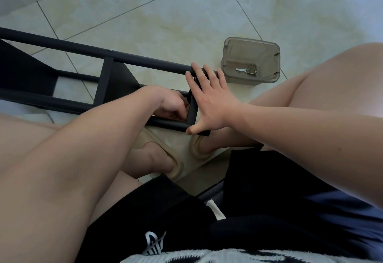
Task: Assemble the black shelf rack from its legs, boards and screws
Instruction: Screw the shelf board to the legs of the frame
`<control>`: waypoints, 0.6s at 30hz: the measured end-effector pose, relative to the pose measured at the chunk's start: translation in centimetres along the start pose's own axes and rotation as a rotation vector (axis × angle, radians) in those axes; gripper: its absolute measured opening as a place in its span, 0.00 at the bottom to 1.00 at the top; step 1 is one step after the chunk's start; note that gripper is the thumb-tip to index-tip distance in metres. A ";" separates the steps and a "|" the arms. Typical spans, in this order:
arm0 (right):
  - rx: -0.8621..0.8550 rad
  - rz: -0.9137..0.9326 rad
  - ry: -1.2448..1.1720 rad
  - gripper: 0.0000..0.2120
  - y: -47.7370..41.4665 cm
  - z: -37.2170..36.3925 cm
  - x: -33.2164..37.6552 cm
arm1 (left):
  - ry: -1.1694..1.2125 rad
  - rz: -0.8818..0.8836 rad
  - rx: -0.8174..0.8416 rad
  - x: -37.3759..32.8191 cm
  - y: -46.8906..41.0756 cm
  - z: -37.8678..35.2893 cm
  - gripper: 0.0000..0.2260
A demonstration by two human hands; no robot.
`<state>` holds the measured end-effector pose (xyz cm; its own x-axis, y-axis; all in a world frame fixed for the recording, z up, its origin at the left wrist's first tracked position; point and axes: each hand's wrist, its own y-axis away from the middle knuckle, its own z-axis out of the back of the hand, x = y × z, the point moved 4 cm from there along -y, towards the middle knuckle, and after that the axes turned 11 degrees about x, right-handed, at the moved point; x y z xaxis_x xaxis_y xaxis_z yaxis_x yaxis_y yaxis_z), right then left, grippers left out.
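Observation:
The black shelf rack (107, 76) lies on its side on the tiled floor, its round legs running from the left edge toward my knees and black boards fixed between them. My right hand (209, 101) lies flat with spread fingers against the rack's near end, fingertips on the upper leg (145, 60) and thumb on the lower leg (172, 124). My left hand (172, 105) reaches inside the frame beside the end board (192, 107), fingers curled; what it holds is hidden.
A translucent plastic box (251, 60) stands on the floor just right of the rack, holding a small metal wrench (241, 69) and a few bits of hardware. My bare legs and beige slippers (180, 152) sit under the rack's near end. Tiled floor stretches beyond.

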<state>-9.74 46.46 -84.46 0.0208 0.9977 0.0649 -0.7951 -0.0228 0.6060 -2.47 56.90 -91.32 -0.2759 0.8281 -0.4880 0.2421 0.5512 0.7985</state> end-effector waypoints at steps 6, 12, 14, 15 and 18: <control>-0.006 0.000 0.000 0.71 0.1 0.0 0.0 | -0.010 -0.056 0.002 -0.1 0.1 -0.2 0.13; -0.013 -0.001 -0.016 0.71 0.2 -0.4 0.1 | -0.017 -0.077 0.029 -0.2 0.6 -0.6 0.11; -0.016 -0.002 -0.020 0.71 0.2 -0.5 0.1 | -0.016 -0.076 0.029 -0.2 0.6 -0.6 0.11; -0.015 -0.003 -0.020 0.71 0.2 -0.5 0.1 | -0.018 -0.078 0.028 -0.2 0.6 -0.5 0.11; -0.009 0.000 -0.026 0.71 -0.1 -0.3 -0.1 | -0.045 -0.073 0.022 -0.2 0.6 -0.2 0.11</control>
<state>-9.89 46.33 -84.78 0.0365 0.9956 0.0857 -0.8008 -0.0222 0.5986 -2.49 57.00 -90.66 -0.2519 0.7890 -0.5604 0.2436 0.6121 0.7523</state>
